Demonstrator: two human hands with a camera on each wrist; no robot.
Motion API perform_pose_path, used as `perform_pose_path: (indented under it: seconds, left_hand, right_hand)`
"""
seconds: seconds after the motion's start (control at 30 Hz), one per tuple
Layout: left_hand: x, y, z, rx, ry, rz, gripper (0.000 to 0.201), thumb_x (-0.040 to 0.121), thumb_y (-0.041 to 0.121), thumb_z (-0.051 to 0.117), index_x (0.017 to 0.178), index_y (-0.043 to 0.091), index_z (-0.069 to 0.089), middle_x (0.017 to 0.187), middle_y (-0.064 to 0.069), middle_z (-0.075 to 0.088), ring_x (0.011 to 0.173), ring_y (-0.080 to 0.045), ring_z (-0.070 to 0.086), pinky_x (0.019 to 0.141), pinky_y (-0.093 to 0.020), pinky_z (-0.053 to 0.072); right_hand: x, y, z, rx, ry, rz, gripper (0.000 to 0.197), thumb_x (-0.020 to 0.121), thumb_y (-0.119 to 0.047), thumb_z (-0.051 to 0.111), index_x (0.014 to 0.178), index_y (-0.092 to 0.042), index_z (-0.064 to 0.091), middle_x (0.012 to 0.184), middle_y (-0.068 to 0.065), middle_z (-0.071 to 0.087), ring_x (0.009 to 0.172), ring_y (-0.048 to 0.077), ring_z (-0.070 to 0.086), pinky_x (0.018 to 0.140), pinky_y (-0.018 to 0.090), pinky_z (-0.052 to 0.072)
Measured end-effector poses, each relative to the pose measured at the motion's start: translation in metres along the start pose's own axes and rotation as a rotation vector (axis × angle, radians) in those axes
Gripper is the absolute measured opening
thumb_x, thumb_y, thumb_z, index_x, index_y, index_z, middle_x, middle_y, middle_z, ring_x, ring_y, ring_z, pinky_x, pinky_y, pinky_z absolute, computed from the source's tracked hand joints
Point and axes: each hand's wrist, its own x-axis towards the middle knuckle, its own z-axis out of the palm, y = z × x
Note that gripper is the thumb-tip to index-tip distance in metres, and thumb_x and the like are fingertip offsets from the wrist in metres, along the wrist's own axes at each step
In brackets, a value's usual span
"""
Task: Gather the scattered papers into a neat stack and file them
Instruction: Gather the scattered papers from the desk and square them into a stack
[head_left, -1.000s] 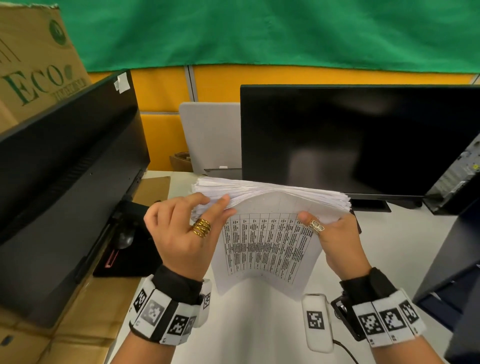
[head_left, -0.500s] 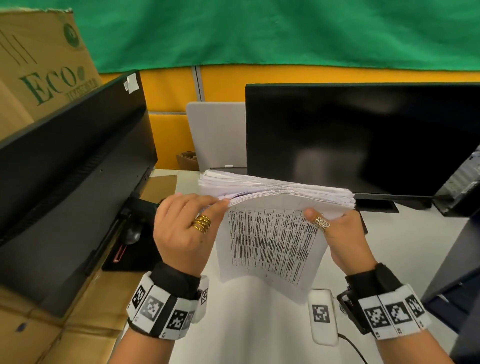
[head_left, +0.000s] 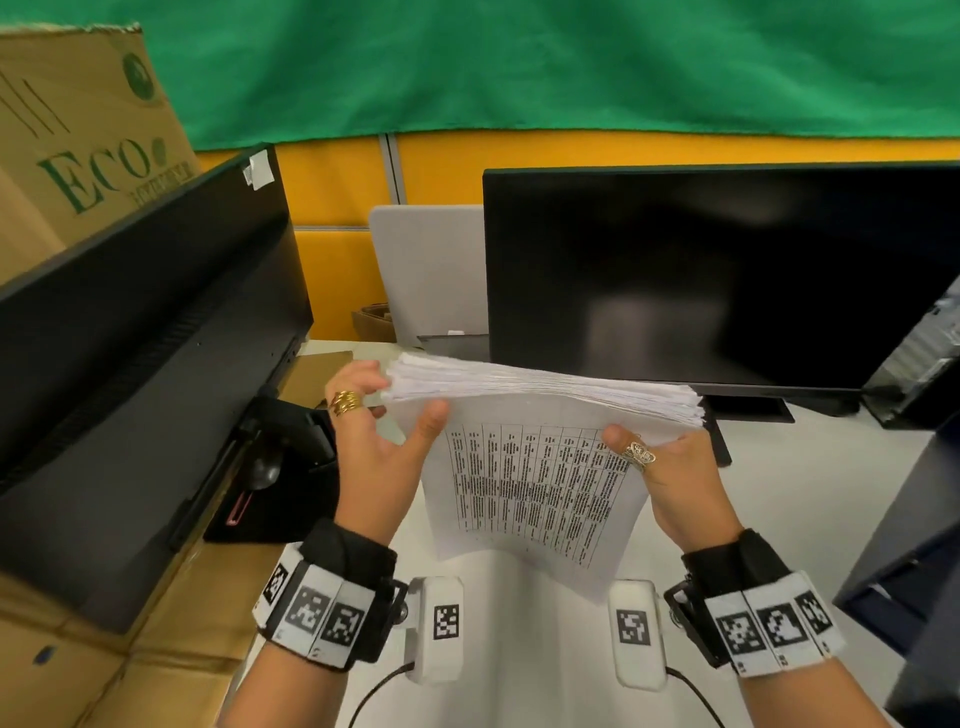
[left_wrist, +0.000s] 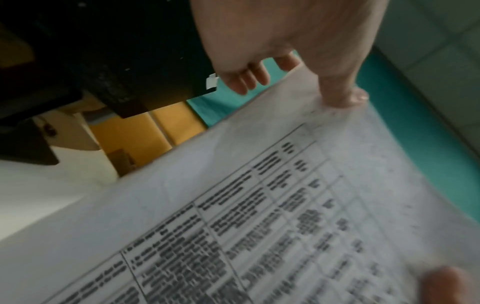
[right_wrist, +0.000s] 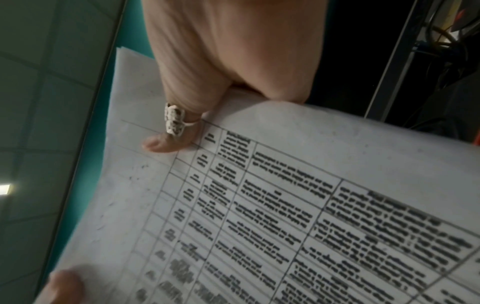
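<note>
Thick stack of white printed papers (head_left: 540, 387): held upright above white table (head_left: 779, 499), mid-table | left hand (head_left: 382, 441) pinches left end; right hand (head_left: 670, 478) grips right end | risk: front tabulated sheet sags loose, may slip out, edges uneven.

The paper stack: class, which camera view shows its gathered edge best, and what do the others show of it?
The head view: the paper stack shows its full layered edge, held between the left hand and right hand. Both wrist views show only the blurred printed table on its front sheet, close up.
</note>
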Motion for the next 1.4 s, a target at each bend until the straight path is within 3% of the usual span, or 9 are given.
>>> perform_pose_path:
  seconds: [0.1,0.2,0.4,0.57,0.67,0.77,0.83,1.0,1.4]
  left_hand:
    - [0.004,-0.015,0.005,-0.320,-0.204,-0.205,0.101,0.047,0.041,0.086,0.129,0.037,0.028,0.128,0.007,0.047,0.115,-0.010,0.054,0.087,-0.023,0.053]
    - [0.008,-0.016,0.013,-0.254,-0.390,-0.240,0.060,0.055,0.039,0.085,0.107,0.044,0.055,0.104,0.016,0.067,0.101,0.003,0.062,0.087,-0.026,0.055]
    - [0.011,0.001,0.023,-0.278,-0.173,-0.084,0.043,0.067,0.025,0.078,0.100,0.042,0.058,0.099,0.017,0.068,0.097,0.001,0.064,0.073,-0.016,0.055]
    - [0.020,-0.012,0.009,-0.223,-0.538,-0.282,0.049,0.060,0.021,0.082,0.102,0.037,0.062,0.103,0.009,0.070,0.105,-0.011,0.064,0.091,-0.032,0.053]
    - [0.017,-0.028,0.030,-0.150,-0.523,-0.470,0.046,0.068,0.003,0.076,0.103,0.027,0.059,0.103,0.009,0.065,0.107,-0.015,0.060,0.101,-0.041,0.045]
    - [0.019,-0.030,0.039,-0.222,-0.461,-0.426,0.046,0.067,0.002,0.076,0.103,0.027,0.061,0.103,0.009,0.067,0.095,-0.003,0.064,0.088,-0.028,0.054]
    - [0.020,-0.029,0.036,-0.233,-0.445,-0.375,0.047,0.067,0.005,0.077,0.103,0.028,0.060,0.102,0.011,0.067,0.093,0.001,0.065,0.078,-0.018,0.055]
    - [0.015,-0.037,0.031,-0.194,-0.462,-0.377,0.048,0.060,0.016,0.080,0.104,0.028,0.062,0.105,0.004,0.070,0.101,-0.011,0.065,0.088,-0.035,0.054]
    - [0.020,-0.028,0.028,-0.046,-0.212,-0.425,0.033,0.070,0.017,0.078,0.101,0.017,0.067,0.096,0.004,0.070,0.094,-0.015,0.068,0.082,-0.033,0.057]
  right_hand:
    - [-0.001,0.001,-0.003,0.001,-0.039,0.014,0.053,0.041,-0.054,0.084,0.091,-0.037,0.072,0.097,-0.006,0.074,0.093,0.015,0.070,0.076,0.029,0.057]
    - [-0.003,-0.002,0.002,-0.077,-0.045,0.000,0.046,0.053,-0.037,0.084,0.097,-0.031,0.071,0.102,-0.002,0.073,0.097,0.018,0.069,0.080,0.037,0.057]
    - [-0.006,-0.024,0.020,-0.080,0.068,-0.194,0.033,0.064,-0.006,0.075,0.089,-0.026,0.070,0.086,-0.016,0.074,0.086,0.007,0.070,0.071,0.019,0.055]
    - [0.003,-0.016,-0.010,-0.103,-0.025,-0.040,0.049,0.048,-0.032,0.087,0.095,-0.029,0.072,0.096,-0.004,0.075,0.092,0.015,0.070,0.073,0.028,0.056]
    - [0.004,0.008,-0.008,-0.102,0.006,0.101,0.074,0.037,-0.044,0.089,0.103,-0.020,0.068,0.105,0.009,0.072,0.100,0.024,0.067,0.087,0.046,0.054]
    - [0.008,0.008,-0.004,-0.096,0.108,0.093,0.047,0.046,-0.031,0.087,0.091,-0.028,0.072,0.099,0.007,0.074,0.098,0.024,0.068,0.090,0.051,0.051]
    - [0.007,0.002,-0.005,-0.106,0.120,0.061,0.035,0.054,-0.015,0.080,0.084,-0.032,0.073,0.093,0.000,0.075,0.095,0.021,0.069,0.086,0.045,0.054]
    - [0.002,0.010,-0.009,-0.177,0.034,0.121,0.058,0.058,-0.006,0.083,0.111,-0.014,0.062,0.107,0.008,0.071,0.100,0.020,0.067,0.086,0.042,0.055]
    - [0.003,0.016,0.007,-0.187,0.330,0.112,0.039,0.068,0.008,0.073,0.077,-0.028,0.059,0.081,-0.012,0.065,0.066,-0.008,0.065,0.066,0.016,0.047]
